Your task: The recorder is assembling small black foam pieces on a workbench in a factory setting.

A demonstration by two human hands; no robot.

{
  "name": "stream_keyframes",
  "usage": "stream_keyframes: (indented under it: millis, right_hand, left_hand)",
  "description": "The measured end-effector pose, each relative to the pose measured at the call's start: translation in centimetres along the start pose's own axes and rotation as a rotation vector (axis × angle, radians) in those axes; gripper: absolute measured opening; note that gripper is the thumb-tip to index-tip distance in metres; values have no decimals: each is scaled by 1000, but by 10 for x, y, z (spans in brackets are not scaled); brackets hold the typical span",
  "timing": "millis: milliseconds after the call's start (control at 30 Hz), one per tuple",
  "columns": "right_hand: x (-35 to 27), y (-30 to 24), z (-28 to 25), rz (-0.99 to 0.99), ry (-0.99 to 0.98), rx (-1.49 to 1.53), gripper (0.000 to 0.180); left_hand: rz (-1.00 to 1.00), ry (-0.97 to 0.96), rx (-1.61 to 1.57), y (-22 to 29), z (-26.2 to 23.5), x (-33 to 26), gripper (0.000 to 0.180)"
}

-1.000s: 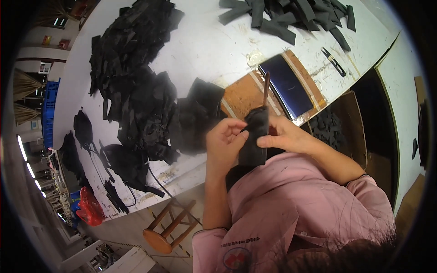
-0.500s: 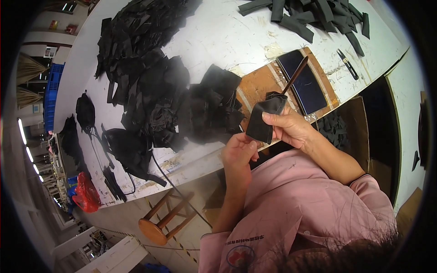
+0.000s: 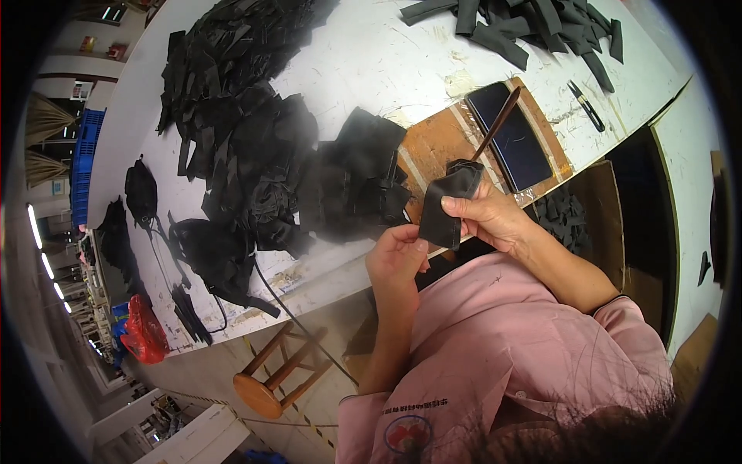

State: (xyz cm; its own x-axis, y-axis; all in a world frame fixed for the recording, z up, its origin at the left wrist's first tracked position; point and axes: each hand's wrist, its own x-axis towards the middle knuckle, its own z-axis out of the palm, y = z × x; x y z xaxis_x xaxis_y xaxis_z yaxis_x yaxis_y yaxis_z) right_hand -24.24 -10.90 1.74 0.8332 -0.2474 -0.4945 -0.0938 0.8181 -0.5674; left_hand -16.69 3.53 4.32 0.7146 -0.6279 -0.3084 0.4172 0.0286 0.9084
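Observation:
A small black fabric piece (image 3: 442,223) is held up between my two hands, above the near edge of the white table. My right hand (image 3: 498,220) grips its right side, thumb pressed flat on the front and fingers behind. My left hand (image 3: 396,259) is closed at its lower left corner, pinching it between thumb and fingertips. A thin brown pointed stick (image 3: 498,124) rises from the top of the fabric and leans to the upper right; its lower end is hidden by the cloth. Behind the hands lies a brown board (image 3: 440,143) bearing a dark-screened phone (image 3: 514,143).
Black fabric pieces (image 3: 232,85) are heaped on the left of the table (image 3: 371,46), and black strips (image 3: 541,23) at the back right. A small cutter (image 3: 586,106) lies right of the board. Below are a wooden stool (image 3: 259,394) and a box (image 3: 610,209) of dark pieces.
The view has shifted slightly. My left fingers stay at the fabric's lower left corner, now lying a little flatter along it; the right hand keeps its hold.

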Motion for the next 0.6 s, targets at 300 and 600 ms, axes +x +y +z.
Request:
stream_keyframes:
  millis: [300,600]
  right_hand:
    - [0,1,-1,8,-4,-15,23]
    - [-3,1,7,-14,-71,-53,14]
  left_hand:
    - [-39,-6,20,2,-3,-1,15]
    - [-3,68,11,0,1,1,12]
